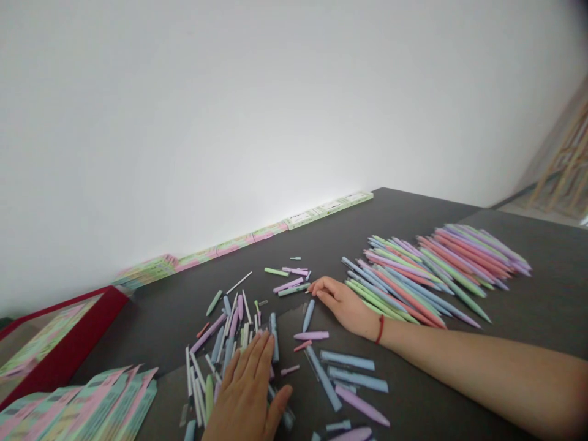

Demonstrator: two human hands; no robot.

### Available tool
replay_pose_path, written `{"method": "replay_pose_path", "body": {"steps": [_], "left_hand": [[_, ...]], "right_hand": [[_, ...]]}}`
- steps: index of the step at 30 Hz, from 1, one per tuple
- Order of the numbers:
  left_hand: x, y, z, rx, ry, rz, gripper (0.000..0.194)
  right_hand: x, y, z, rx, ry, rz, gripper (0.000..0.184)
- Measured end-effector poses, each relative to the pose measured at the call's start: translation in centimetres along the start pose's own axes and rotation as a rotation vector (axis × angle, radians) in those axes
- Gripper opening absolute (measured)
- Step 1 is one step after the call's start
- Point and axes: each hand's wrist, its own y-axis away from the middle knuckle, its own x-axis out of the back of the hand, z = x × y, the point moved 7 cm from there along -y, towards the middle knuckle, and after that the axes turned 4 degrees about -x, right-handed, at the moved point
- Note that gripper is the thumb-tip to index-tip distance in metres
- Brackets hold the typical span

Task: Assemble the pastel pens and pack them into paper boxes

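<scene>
My left hand [248, 386] lies flat over a heap of pastel pen parts, its fingers stretched out and the thumb apart. Under and around it are white refills [197, 392], blue barrels and purple caps. Farther right, my right hand [337, 303] has its fingers bent and pressed together at the tips. They meet at the end of a green pen barrel [293, 290]; what they pinch, if anything, is too small to make out. Close below that hand lie a blue pen part [309, 315] and a purple pen part [311, 335].
Rows of assembled pastel pens [399, 282] lie to the right on the dark table [349, 226]. Flat printed packs [252, 237] line the wall. At left are a red-edged box [64, 343] and a fanned stack of printed cards [87, 404].
</scene>
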Motion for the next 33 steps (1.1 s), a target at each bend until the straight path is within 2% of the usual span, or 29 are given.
{"method": "replay_pose_path", "body": {"steps": [2,4,6,10,17,21,26,31,33], "left_hand": [[0.6,0.0,0.3,-0.014,0.036,0.036,0.049],[0.9,-0.5,0.2,0.016,0.142,0.010,0.037],[0.8,-1.3,-0.2,0.114,0.288,-0.072,0.029],[0.0,-3.3,-0.8,0.319,0.500,-0.246,0.023],[-0.9,-5.7,-0.1,0.315,0.532,-0.277,0.012],[-1.0,-5.4,-0.2,0.332,0.500,-0.278,0.015],[0.0,-4.3,-0.7,0.377,0.470,-0.274,0.013],[0.5,-1.7,-1.2,0.432,0.502,-0.339,0.014],[0.3,-0.6,-1.3,0.475,0.535,-0.371,0.015]], "right_hand": [[-0.2,0.2,-0.5,0.018,0.028,-0.027,0.012],[-0.4,0.3,-0.9,0.037,0.059,-0.055,0.011],[-0.6,0.5,-1.2,0.051,0.086,-0.077,0.011],[-0.9,0.6,-1.5,0.070,0.120,-0.098,0.013],[-1.2,0.7,-1.9,0.074,0.136,-0.133,0.012],[-1.4,0.7,-1.8,0.071,0.150,-0.141,0.009],[-1.7,1.0,-2.1,0.083,0.196,-0.176,0.009],[-2.8,2.0,-3.8,0.207,0.256,-0.331,0.005],[-3.1,2.5,-4.9,0.287,0.297,-0.382,0.011]]}}
